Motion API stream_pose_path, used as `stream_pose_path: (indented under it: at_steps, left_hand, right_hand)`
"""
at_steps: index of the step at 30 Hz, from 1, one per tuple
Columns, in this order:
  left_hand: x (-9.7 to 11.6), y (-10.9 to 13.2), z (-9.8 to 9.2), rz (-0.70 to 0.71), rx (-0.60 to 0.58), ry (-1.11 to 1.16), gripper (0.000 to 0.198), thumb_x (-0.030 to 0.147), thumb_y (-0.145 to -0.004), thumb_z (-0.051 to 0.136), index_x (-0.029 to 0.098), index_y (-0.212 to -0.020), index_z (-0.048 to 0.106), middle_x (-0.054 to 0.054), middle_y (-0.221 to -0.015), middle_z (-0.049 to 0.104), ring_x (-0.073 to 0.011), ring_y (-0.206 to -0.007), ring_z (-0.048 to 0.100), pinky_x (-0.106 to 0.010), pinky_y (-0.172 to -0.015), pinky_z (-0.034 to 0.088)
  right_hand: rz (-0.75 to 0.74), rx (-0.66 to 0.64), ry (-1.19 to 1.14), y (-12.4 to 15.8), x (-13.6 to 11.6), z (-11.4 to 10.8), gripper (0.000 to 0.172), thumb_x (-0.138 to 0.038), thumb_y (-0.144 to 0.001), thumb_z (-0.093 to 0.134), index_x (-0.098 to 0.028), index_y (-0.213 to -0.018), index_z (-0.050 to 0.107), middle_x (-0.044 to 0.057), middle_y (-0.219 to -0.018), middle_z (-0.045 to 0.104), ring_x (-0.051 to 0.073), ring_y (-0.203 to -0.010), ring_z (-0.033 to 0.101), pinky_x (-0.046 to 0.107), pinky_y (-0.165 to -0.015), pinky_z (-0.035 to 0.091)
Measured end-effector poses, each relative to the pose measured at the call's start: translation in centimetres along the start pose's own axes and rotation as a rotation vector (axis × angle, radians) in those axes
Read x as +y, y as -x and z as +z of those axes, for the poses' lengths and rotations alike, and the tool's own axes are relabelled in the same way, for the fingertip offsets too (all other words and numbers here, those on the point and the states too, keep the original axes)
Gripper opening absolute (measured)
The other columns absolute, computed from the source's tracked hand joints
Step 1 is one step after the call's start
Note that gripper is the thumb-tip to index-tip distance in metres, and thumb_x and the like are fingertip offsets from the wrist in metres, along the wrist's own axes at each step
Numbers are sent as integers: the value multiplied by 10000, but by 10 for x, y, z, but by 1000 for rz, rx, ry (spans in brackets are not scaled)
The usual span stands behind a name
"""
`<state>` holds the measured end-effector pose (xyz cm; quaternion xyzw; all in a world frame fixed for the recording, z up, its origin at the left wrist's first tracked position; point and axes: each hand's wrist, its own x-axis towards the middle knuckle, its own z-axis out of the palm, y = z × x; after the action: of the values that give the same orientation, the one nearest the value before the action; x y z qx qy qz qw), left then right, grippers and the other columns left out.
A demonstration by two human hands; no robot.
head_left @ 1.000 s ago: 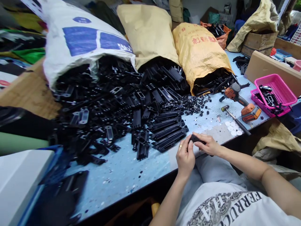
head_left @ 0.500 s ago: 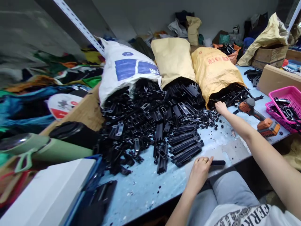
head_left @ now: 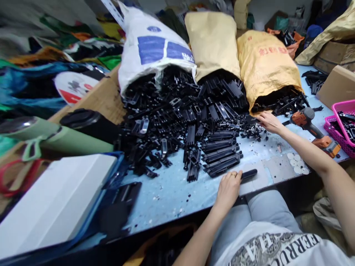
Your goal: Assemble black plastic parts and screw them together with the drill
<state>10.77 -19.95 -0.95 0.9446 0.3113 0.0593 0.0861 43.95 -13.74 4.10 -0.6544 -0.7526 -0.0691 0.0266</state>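
Note:
My left hand [head_left: 229, 186] is closed round one end of a black plastic strip-like part [head_left: 250, 175], close to the front edge of the bench. My right hand [head_left: 269, 122] reaches over a heap of small black and metal pieces [head_left: 256, 135], just below the mouth of the yellow sack [head_left: 270, 66]. Its fingers look stretched out, their tips partly hidden among the pieces. Left of it, several long black parts [head_left: 223, 155] lie side by side in a row. Behind them spreads a large pile of black plastic parts [head_left: 177, 114].
An orange and black cordless driver [head_left: 313, 129] lies right of my right hand, near a pink basket [head_left: 345, 123]. A white sack [head_left: 155, 48] and a beige sack [head_left: 212, 44] back the pile. A white box [head_left: 58, 195] and green cup [head_left: 72, 138] stand left.
The view has tilted downward, so the bench sits higher in the picture. My right hand has shifted slightly toward me from the sack's mouth. The strip in my left hand now slants upward.

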Motion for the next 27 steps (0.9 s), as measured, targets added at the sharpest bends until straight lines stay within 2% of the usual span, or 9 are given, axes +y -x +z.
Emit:
stream_pose_path:
  at_steps: [3,6,7,9,13,17,20,24,27]
  left_hand:
    - [8,-11,3,39,-62,73,301,226,-862,478,154,-1150,533,-107,-1021,587,-242,-970,533,-368,-830,438]
    - [13,-24,2,116,-125,184,295,247,-876,457,181,-1156,526,-98,-1038,582,-228,-986,529,-361,-860,423]
    - [15,-27,1,132,-144,207,289,243,-878,448,190,-1151,528,-94,-1026,584,-223,-980,532,-357,-859,420]
    - [21,-33,-1,149,-162,228,289,252,-873,450,201,-1146,529,-96,-1043,578,-223,-990,531,-358,-867,410]
    - [31,-37,-3,145,-147,218,354,418,-846,485,196,-1119,526,-104,-1063,565,-249,-1010,521,-386,-876,400]
    - [33,-35,1,178,-107,206,529,578,-738,570,173,-1073,509,-114,-1000,584,-279,-955,543,-393,-813,418]
    - [29,-31,6,155,-45,248,539,552,-711,621,187,-1083,480,-92,-992,593,-259,-930,569,-351,-763,434]
    - [24,-28,12,128,17,279,393,416,-767,615,202,-1072,488,-69,-974,607,-232,-921,592,-321,-748,445]
    - [24,-26,15,144,38,291,376,431,-784,598,196,-1061,500,-67,-944,612,-226,-900,599,-317,-742,448]
  right_hand:
    - [-149,-78,-111,61,-46,-10,414,-441,-967,277,-164,-1176,502,96,-1018,548,161,-759,522,266,-659,355]
    - [-365,-257,-163,120,-83,-8,437,-514,-946,297,-173,-1012,563,68,-918,565,137,-691,531,247,-594,322]
    - [-386,-301,-159,135,-92,-4,447,-524,-944,294,-173,-981,569,63,-892,570,134,-677,538,247,-584,313]
    - [-319,-360,-134,154,-104,4,461,-533,-943,282,-174,-958,570,58,-853,579,132,-647,552,246,-557,291]
    - [-137,-395,-110,164,-114,10,439,-534,-939,304,-188,-961,574,64,-850,597,151,-696,592,241,-542,277]
    - [-74,-355,-77,163,-125,-3,428,-528,-940,306,-199,-967,579,77,-882,604,171,-747,598,256,-574,304]
    - [-51,-303,-44,163,-134,-14,416,-497,-952,288,-198,-1009,571,93,-914,603,191,-786,587,275,-615,320]
    - [-52,-253,-23,158,-138,-25,397,-431,-970,277,-170,-1048,565,118,-924,598,208,-820,568,295,-663,323]
    - [-79,-246,-19,154,-135,-27,389,-425,-970,281,-172,-1046,567,112,-913,599,208,-820,564,300,-672,317]
